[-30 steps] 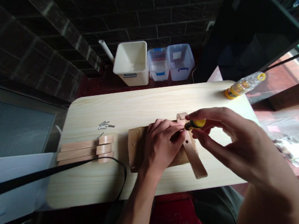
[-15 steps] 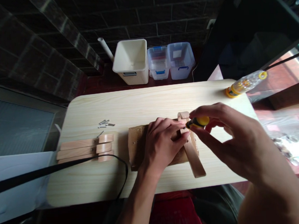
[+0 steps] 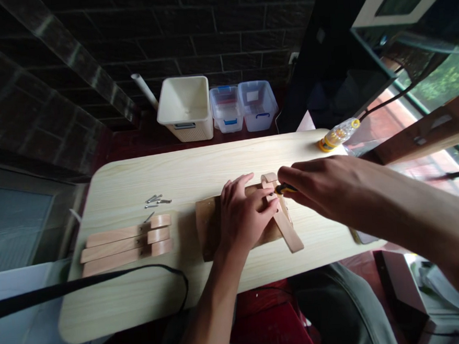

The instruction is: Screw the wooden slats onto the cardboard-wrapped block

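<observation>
A brown block (image 3: 209, 231), perhaps wrapped, lies on the table under my left hand (image 3: 242, 210). That hand rests with fingers spread, its index finger and thumb touching a pale wooden piece with a curled end (image 3: 288, 233) laid across the block's right part. My right hand (image 3: 306, 179) is closed round a black and yellow screwdriver (image 3: 283, 188). The tool lies nearly level, its tip at a small dark screw in the wood beside my left index finger. Most of its handle is hidden by my fingers.
Three similar wooden pieces (image 3: 117, 248) lie at the left, with several loose screws (image 3: 155, 201) behind them. A clear bottle-shaped case with yellow ends (image 3: 339, 134) stands at the back right. A black strap (image 3: 84, 287) crosses the left front. Bins (image 3: 186, 109) stand behind the table.
My right hand has turned over, from a fingertip hold with the yellow handle showing to a closed grip covering it. The left hand's fingers have spread slightly. The camera view has shifted.
</observation>
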A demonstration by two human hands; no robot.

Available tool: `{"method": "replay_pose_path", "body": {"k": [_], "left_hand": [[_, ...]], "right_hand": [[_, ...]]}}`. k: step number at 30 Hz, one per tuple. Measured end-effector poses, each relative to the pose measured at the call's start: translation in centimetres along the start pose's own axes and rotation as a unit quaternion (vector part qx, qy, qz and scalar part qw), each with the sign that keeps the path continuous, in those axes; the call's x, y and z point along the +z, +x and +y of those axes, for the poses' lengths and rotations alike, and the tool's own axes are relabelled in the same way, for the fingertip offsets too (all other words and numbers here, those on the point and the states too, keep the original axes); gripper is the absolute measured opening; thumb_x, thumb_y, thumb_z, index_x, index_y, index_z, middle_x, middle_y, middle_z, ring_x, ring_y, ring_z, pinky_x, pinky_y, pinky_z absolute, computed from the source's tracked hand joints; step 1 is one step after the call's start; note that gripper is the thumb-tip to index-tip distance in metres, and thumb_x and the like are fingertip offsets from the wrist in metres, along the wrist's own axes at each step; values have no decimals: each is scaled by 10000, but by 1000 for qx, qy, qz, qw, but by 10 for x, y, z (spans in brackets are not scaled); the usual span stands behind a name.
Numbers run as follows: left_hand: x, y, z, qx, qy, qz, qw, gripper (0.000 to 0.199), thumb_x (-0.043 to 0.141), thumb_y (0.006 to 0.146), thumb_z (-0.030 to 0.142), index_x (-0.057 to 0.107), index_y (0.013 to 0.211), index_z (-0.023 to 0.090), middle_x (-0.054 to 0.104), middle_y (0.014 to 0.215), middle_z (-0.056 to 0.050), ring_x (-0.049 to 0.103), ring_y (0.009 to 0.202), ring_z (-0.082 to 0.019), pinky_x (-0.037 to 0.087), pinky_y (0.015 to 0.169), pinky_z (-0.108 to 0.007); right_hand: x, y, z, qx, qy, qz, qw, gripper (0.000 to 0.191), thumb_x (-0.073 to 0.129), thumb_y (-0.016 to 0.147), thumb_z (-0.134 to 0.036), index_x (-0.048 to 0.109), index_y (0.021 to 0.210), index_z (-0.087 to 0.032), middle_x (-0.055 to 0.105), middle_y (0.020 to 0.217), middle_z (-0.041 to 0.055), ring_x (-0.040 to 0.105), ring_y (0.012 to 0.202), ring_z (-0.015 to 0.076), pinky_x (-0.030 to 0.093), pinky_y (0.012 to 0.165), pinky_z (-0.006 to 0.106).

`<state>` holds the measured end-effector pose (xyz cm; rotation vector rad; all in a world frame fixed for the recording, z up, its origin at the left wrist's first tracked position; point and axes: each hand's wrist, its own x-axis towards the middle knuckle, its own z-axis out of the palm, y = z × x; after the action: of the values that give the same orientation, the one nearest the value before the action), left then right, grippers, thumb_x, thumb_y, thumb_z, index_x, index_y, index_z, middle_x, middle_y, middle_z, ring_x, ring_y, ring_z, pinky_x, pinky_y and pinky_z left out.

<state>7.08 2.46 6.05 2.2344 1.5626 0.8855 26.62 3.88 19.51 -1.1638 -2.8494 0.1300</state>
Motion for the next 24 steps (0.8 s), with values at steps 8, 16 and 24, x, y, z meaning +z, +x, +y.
{"method": "replay_pose_path", "body": {"k": [8, 16, 24], "left_hand": [[-11, -5, 1, 28, -18, -65, 997, 126, 765, 918, 331, 815, 1032, 313, 783, 1233, -36, 696, 1159, -275, 514, 1051, -470], [-18, -29, 1, 48, -45, -75, 995, 135, 774, 919, 326, 825, 1043, 343, 769, 1279, -13, 680, 1188, -269, 496, 1080, -488], [-21, -41, -1, 57, -62, -86, 993, 185, 776, 922, 319, 819, 1100, 345, 768, 1288, -15, 677, 1199, -270, 498, 1076, -496]], "right_hand": [[-7, -10, -32, 23, -12, -57, 998, 150, 454, 1065, -114, 594, 1038, -160, 647, 794, 25, 487, 588, 125, 236, 570, 321], [4, -25, -50, 60, -16, -69, 996, 101, 481, 1067, -145, 580, 1055, -164, 655, 814, 28, 459, 570, 117, 217, 558, 320], [-11, -24, -58, 76, -39, -119, 989, 196, 441, 1104, -241, 614, 1077, -153, 602, 650, -9, 379, 478, 111, 159, 538, 328]]}}
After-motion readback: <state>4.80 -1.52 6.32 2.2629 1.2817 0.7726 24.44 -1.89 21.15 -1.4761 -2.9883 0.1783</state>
